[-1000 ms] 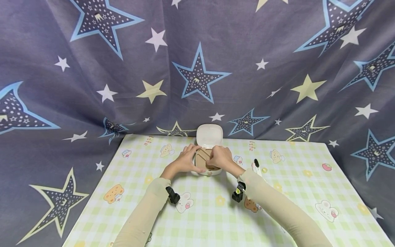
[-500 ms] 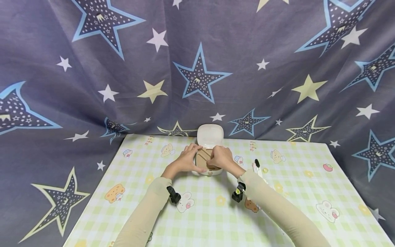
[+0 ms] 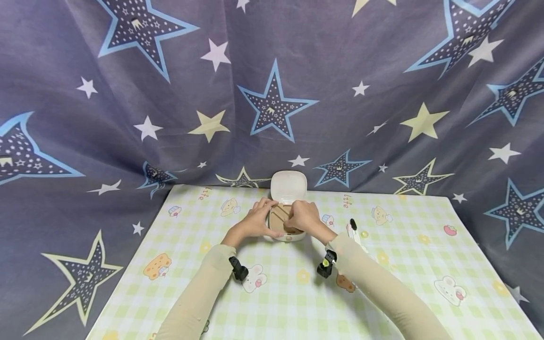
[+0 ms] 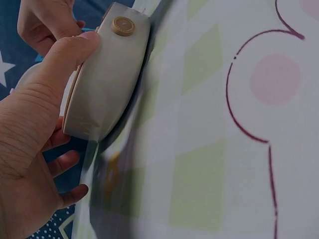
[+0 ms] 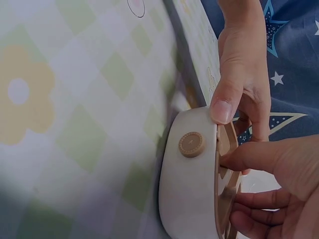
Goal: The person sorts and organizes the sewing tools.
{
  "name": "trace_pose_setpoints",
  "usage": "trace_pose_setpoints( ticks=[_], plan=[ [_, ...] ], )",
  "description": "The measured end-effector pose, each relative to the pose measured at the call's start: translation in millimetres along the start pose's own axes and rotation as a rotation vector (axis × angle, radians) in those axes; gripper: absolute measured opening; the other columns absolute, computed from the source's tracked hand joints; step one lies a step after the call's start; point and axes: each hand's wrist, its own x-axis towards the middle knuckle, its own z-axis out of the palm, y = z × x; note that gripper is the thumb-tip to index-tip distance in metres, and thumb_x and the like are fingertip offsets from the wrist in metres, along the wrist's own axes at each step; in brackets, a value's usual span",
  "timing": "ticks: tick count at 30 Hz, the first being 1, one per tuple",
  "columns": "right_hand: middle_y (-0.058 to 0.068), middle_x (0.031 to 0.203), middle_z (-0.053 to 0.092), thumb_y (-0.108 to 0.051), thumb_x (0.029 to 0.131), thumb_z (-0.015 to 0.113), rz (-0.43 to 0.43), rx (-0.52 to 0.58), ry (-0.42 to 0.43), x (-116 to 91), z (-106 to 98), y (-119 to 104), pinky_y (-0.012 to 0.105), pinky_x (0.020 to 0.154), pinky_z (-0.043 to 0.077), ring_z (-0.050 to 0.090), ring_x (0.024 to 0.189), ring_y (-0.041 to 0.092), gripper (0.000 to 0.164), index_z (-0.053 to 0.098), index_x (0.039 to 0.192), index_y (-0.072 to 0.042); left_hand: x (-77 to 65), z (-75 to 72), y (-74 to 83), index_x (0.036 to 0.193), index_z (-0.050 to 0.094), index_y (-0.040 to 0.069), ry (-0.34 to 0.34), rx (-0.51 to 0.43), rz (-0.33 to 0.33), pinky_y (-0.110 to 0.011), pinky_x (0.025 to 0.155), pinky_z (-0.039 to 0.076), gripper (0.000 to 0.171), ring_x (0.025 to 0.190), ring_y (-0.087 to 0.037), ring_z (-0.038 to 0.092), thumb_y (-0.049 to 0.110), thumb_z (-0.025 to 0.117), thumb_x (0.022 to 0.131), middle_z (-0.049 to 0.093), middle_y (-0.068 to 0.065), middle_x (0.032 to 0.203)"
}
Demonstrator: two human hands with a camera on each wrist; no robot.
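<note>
A small white box [image 3: 289, 238] with rounded corners stands near the table's back edge, its white lid [image 3: 289, 186] raised behind it. A tan inner tray [image 3: 277, 219] with slots fills the top. My left hand [image 3: 255, 222] grips the box's left side, thumb at the front rim; in the left wrist view its lower fingers spread clear. My right hand [image 3: 305, 218] reaches in from the right. In the right wrist view, my right thumb and curled fingers [image 5: 259, 199] pinch a part of the tan tray; their tips are partly hidden. A round tan button [image 5: 192, 144] marks the box's front.
Right of the box lies a slim white item with a black end [image 3: 353, 225], partly behind the right sleeve; its kind is unclear. A green-checked cloth [image 3: 280, 302] covers the table. A star-patterned curtain [image 3: 340, 56] hangs close behind the table's back edge.
Almost nothing differs. Both hands keep their places on the box and tray; the right wrist has tilted very slightly.
</note>
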Motion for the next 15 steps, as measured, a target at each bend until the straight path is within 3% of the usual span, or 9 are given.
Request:
trace_pose_setpoints(
  ticks=[5,15],
  plan=[
    [-0.011,0.038,0.037,-0.022,0.077,0.085,-0.019,-0.001,0.011,-1.6,-0.6,-0.2,0.046,0.075,0.046,0.041,0.051,0.014,0.053,0.046,0.041,-0.021,1.0,-0.3,-0.8,0.157,0.036,0.014,0.001,0.005,-0.001,-0.051,0.109,0.04,0.108,0.127,-0.027,0.039,0.05,0.09,0.07,0.039,-0.008,0.145],
    [-0.008,0.048,0.057,-0.027,0.079,0.086,-0.031,0.001,0.004,-0.6,-0.6,4.6,0.059,0.095,0.046,0.05,0.058,0.014,0.035,0.065,0.054,-0.016,2.5,0.8,-0.5,0.158,0.035,0.013,0.002,0.009,0.01,-0.053,0.109,0.039,0.111,0.128,-0.028,0.038,0.052,0.09,0.07,0.038,-0.01,0.147]
  ],
)
